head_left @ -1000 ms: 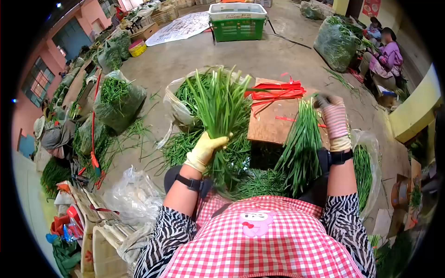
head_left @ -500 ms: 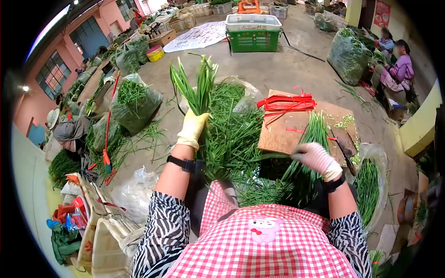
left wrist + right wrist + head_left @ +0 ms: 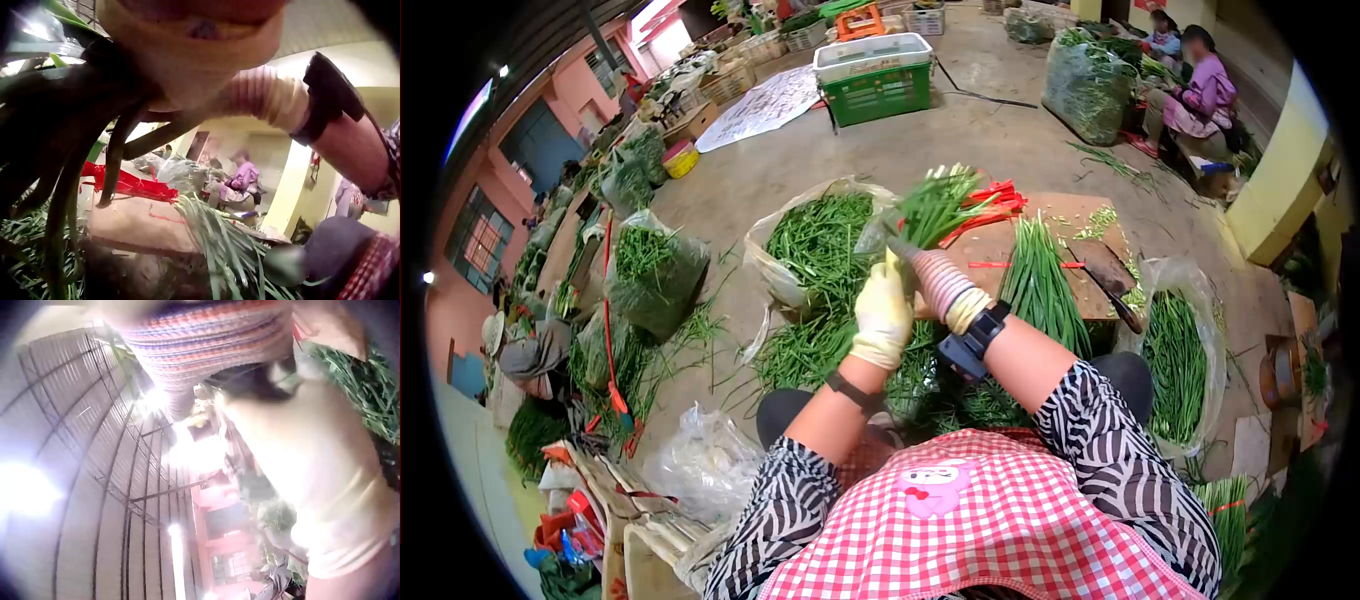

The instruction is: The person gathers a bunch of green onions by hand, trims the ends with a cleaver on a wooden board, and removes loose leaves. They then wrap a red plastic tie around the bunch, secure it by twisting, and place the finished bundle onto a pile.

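Observation:
In the head view my left hand (image 3: pixel 883 315), in a yellow glove, grips a bunch of long green stalks (image 3: pixel 940 208), its pale ends pointing up and right. My right hand (image 3: pixel 945 283), in a striped glove with dark fingertips, meets it from the right, its fingers curled at the bunch; their exact hold is partly hidden. Leaves (image 3: pixel 59 131) hang below the left hand in the left wrist view. Another green bunch (image 3: pixel 1042 275) lies over the wooden board (image 3: pixel 1090 212), across a red strip (image 3: pixel 990 265). Red ties (image 3: pixel 1000 198) lie behind the held bunch.
An open bag of greens (image 3: pixel 820 240) stands beyond my left hand, with loose greens around it. A knife (image 3: pixel 1122 308) lies at the board's right edge. Another bag of greens (image 3: pixel 1178 370) is at the right. A green crate (image 3: pixel 880 92) and seated people are farther off.
The left hand has moved right and its bunch now leans right. The right hand has left the bunch on the board and swung left and up to the left hand.

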Tool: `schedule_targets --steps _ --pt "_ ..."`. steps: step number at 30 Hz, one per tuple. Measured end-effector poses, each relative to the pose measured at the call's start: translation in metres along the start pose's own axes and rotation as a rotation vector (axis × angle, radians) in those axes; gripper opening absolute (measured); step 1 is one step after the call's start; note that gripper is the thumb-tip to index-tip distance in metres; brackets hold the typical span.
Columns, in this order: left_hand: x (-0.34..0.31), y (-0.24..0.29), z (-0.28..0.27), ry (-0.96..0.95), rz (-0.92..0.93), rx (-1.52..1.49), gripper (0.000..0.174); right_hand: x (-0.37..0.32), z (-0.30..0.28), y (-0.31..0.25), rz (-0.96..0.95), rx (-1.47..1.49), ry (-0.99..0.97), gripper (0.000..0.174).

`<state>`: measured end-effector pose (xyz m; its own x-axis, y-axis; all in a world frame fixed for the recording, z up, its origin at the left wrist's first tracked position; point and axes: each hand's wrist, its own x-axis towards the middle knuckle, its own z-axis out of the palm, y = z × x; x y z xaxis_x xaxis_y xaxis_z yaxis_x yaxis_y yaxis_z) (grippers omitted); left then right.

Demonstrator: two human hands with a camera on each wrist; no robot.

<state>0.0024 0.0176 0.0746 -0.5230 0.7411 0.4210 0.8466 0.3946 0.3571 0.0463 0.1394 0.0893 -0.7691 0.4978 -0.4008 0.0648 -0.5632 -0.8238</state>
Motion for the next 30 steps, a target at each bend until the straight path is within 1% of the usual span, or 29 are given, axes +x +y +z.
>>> schedule_targets --steps 1,2,3,4,5,6,7,8,9,10,11,12,13,14,15,16,17,18,19,21,23,24,27,28,30 --pt "-0.003 0.003 0.010 -0.005 0.030 0.036 0.069 0.004 -0.004 0.002 0.034 0.059 0.037 0.037" --pt "-0.008 0.007 0.014 0.057 0.091 0.057 0.070 0.002 -0.010 0.003 0.021 0.058 0.071 0.039" --pt "-0.014 0.007 0.016 0.044 0.154 0.019 0.076 -0.001 -0.015 0.005 0.008 0.055 0.105 0.042" --pt "-0.024 0.006 0.015 0.051 0.194 -0.130 0.079 -0.004 -0.017 0.007 -0.004 0.049 0.138 0.044" --pt "-0.031 0.010 0.007 0.058 0.231 -0.277 0.082 -0.010 -0.021 0.005 -0.037 0.234 0.146 0.033" --pt "-0.038 0.004 0.009 -0.014 0.160 -0.546 0.088 -0.021 -0.026 -0.001 0.004 0.296 0.068 0.028" --pt "-0.043 -0.004 0.010 -0.099 0.008 -0.874 0.082 -0.031 -0.030 -0.008 0.043 0.359 -0.010 0.024" --pt "-0.040 -0.012 0.013 -0.168 -0.145 -1.088 0.079 -0.034 -0.035 -0.005 -0.057 0.297 -0.050 0.021" --pt "-0.038 -0.016 0.008 -0.239 -0.310 -1.297 0.077 -0.038 -0.039 0.002 -0.070 0.337 -0.194 0.025" --pt "-0.031 -0.024 0.002 -0.350 -0.262 -1.341 0.062 -0.039 -0.038 0.010 -0.116 0.241 -0.248 0.025" --pt "-0.026 -0.025 -0.007 -0.534 -0.293 -1.524 0.054 -0.043 -0.036 0.015 -0.127 0.170 -0.288 0.026" --pt "-0.026 -0.031 -0.011 -0.539 -0.156 -1.388 0.051 -0.051 -0.029 0.018 -0.155 0.066 -0.301 0.027" --pt "-0.030 -0.032 -0.012 -0.598 -0.179 -1.478 0.046 -0.058 -0.023 0.019 -0.182 -0.032 -0.304 0.028" --pt "-0.030 -0.020 -0.029 -0.659 -0.206 -1.564 0.042 -0.066 -0.019 0.017 -0.213 -0.131 -0.311 0.029" --pt "-0.032 -0.032 -0.024 -0.791 -0.299 -1.457 0.041 -0.078 -0.017 0.008 -0.256 -0.310 -0.319 0.032" --pt "-0.036 -0.044 -0.019 -0.845 -0.248 -1.436 0.040 -0.086 -0.008 0.001 -0.385 -0.517 -0.204 0.038" --pt "-0.038 -0.046 -0.022 -0.903 -0.198 -1.413 0.039 -0.080 -0.004 -0.001 -0.403 -0.556 -0.165 0.039" --pt "-0.044 -0.046 -0.025 -0.866 -0.349 -1.420 0.041 -0.077 -0.008 -0.008 -0.302 -0.431 -0.132 0.040" --pt "-0.047 -0.043 -0.027 -0.860 -0.379 -1.564 0.040 -0.074 -0.010 -0.012 -0.351 -0.284 -0.133 0.041" --pt "-0.057 -0.050 -0.023 -0.820 -0.533 -1.567 0.042 -0.068 -0.015 -0.017 -0.454 0.008 -0.159 0.044" --pt "-0.063 -0.057 -0.020 -0.808 -0.486 -1.576 0.040 -0.045 -0.025 -0.031 -0.609 -0.167 -0.014 0.047" --pt "-0.063 -0.056 -0.019 -0.818 -0.512 -1.636 0.039 -0.035 -0.032 -0.036 -0.598 -0.204 -0.019 0.044" --pt "-0.059 -0.064 -0.017 -0.805 -0.475 -1.520 0.038 -0.029 -0.049 -0.048 -0.580 -0.325 -0.008 0.034" --pt "-0.058 -0.064 -0.015 -0.760 -0.464 -1.509 0.030 -0.032 -0.054 -0.050 -0.583 -0.368 0.013 0.030" --pt "-0.055 -0.063 -0.019 -0.721 -0.455 -1.559 0.025 -0.044 -0.049 -0.056 -0.624 -0.395 0.081 0.019"
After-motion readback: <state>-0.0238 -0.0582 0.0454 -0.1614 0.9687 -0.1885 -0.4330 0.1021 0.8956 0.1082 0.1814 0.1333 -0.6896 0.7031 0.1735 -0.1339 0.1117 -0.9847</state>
